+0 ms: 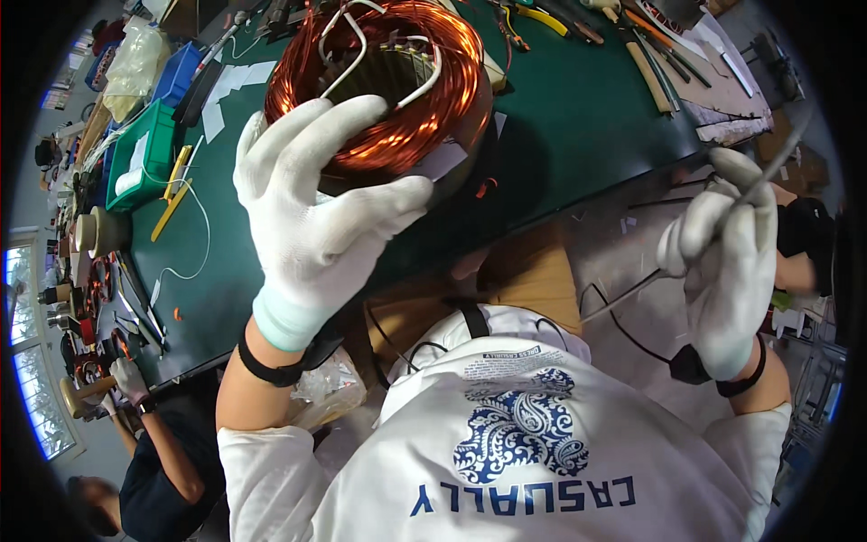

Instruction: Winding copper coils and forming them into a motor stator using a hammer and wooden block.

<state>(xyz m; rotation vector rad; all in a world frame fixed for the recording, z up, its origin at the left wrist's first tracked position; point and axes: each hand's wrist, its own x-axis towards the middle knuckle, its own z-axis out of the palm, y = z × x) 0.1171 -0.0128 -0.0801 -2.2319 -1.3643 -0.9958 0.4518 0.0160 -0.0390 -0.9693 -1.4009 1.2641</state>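
Observation:
A motor stator with thick copper windings [456,68] stands at the far edge of view on the green workbench. White-sleeved leads [359,45] loop over its opening. My left hand [312,185], in a white glove, is at the near left side of the windings, fingers spread and thumb out; its fingertips overlap the coil, and whether they press on it I cannot tell. Off to the right, past the bench edge, my gloved right hand [727,248] is closed around a long, thin grey rod [766,172]. The rod slants from upper right to lower left through the fingers.
On the bench's left are a green bin [144,158], a yellow-handled tool [172,210] and thin white cord. Pliers [542,20] and several long-handled tools [646,72] lie at the far right. A co-worker's gloved hand [129,379] is at lower left; another person is at right.

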